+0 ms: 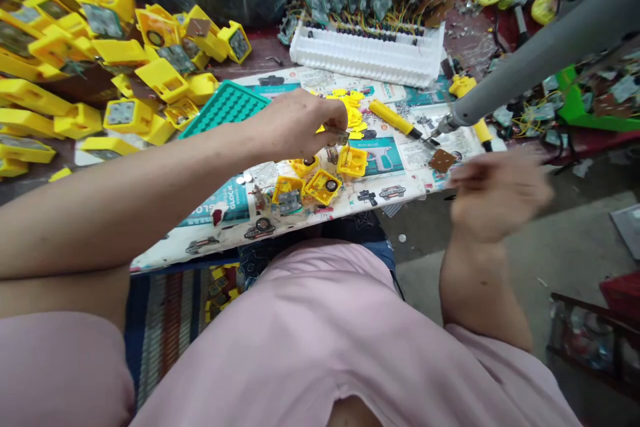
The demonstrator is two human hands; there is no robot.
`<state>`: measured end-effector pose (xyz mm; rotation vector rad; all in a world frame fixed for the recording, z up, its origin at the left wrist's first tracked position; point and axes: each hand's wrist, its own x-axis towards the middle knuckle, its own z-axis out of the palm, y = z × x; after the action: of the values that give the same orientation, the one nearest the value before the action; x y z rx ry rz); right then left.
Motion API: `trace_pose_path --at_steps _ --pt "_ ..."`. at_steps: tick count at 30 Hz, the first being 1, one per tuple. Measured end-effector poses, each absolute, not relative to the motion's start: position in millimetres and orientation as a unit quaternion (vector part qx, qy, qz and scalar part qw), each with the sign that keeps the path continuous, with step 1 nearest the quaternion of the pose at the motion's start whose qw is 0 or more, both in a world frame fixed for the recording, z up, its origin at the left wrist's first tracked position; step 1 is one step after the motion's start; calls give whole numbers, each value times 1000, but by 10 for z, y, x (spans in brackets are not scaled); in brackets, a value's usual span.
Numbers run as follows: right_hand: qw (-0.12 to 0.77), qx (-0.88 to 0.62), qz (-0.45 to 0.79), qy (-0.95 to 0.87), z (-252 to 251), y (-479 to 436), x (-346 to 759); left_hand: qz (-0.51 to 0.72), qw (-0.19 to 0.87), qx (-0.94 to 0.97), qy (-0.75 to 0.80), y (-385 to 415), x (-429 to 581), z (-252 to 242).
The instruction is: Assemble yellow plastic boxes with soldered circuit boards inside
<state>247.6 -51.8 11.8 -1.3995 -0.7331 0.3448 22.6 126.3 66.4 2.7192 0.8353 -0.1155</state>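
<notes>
My left hand is closed in a pinch over the paper-covered worktop, with a small greyish bit at its fingertips that is too small to name. Loose small yellow plastic parts lie just beyond those fingers. Below the hand, several open yellow plastic housings with round black-rimmed pieces and wires sit near the table's front edge. Motion blurs my right hand, raised off the front edge at the right; what its fingers do is smeared. Closest to it on the worktop is a brown square board.
A grey electric screwdriver slants down from the upper right, above a yellow-handled tool. Behind stands a white foam tray of circuit boards. Yellow housings pile up at left beside a green ridged tray.
</notes>
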Motion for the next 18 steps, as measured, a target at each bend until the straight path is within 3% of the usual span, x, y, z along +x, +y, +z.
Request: trace_pose_path --at_steps 3,6,9,13,16,18 --pt "473 -624 109 -612 -24 -382 2039 -4 163 947 278 1200 258 729" --pt "389 -601 156 -680 -139 -155 1912 31 162 949 268 1131 296 771" --pt "414 -584 253 -650 -136 -115 1911 75 188 941 272 1032 330 824" --pt "510 -497 467 -524 -21 -422 1965 136 329 896 264 894 408 876" --pt "568 -411 587 -405 32 -807 2079 117 418 877 205 763 488 869" --pt "602 -386 613 -335 25 -1115 2169 95 422 886 167 664 520 847"
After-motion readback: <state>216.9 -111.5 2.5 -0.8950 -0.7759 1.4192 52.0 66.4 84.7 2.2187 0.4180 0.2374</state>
